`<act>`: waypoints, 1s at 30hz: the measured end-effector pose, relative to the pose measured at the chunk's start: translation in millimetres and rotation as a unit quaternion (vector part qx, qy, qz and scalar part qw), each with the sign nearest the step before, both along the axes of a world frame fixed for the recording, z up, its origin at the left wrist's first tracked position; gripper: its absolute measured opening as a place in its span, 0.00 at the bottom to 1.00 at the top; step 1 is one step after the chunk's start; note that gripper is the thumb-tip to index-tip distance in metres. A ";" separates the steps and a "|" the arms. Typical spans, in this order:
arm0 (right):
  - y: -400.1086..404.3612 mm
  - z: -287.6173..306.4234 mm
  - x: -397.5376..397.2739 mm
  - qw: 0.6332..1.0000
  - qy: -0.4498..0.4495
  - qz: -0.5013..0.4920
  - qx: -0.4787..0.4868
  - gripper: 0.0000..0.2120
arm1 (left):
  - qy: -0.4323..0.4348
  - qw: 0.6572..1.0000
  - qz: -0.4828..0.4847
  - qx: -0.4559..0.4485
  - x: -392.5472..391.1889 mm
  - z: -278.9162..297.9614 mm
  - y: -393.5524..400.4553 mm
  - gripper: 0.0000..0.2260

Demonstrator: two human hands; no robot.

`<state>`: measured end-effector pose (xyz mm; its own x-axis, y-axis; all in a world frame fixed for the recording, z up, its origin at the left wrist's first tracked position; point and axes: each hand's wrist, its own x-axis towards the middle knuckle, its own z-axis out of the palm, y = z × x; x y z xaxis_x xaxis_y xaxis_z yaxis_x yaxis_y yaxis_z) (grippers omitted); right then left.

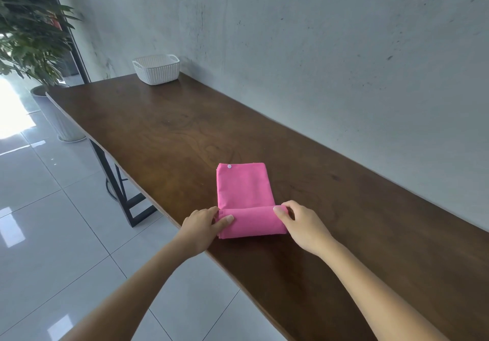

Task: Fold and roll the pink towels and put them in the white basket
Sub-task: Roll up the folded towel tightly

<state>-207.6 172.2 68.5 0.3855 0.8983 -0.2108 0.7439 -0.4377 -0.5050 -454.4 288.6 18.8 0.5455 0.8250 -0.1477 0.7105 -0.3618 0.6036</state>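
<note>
Nearest us, the left hand (pixel 201 223) and right hand (pixel 296 220) each pinch one end of the rolled portion of the pink towel (pixel 244 190), thumbs on top, fingers curled around the roll. The towel lies folded near the front edge of the wooden table (pixel 164 129); we judge rolling just begun, most of its length still flat. A small white dot (pixel 229 166) marks its far corner; no writing is legible. Farthest, the white basket (pixel 156 69) appears empty.
</note>
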 end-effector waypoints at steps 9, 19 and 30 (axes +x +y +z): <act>-11.5 -21.4 -7.2 0.975 0.214 -0.032 0.042 0.19 | 0.012 0.983 0.024 -0.183 0.5 12.8 10.4 0.37; 16.7 -13.6 4.0 0.978 0.198 -0.033 -0.050 0.23 | -0.107 0.987 0.104 0.062 -1.5 11.9 -12.3 0.16; 47.3 -2.0 -3.5 0.982 0.113 -0.049 -0.141 0.39 | -0.110 0.990 0.083 -0.012 -16.4 3.7 -7.3 0.25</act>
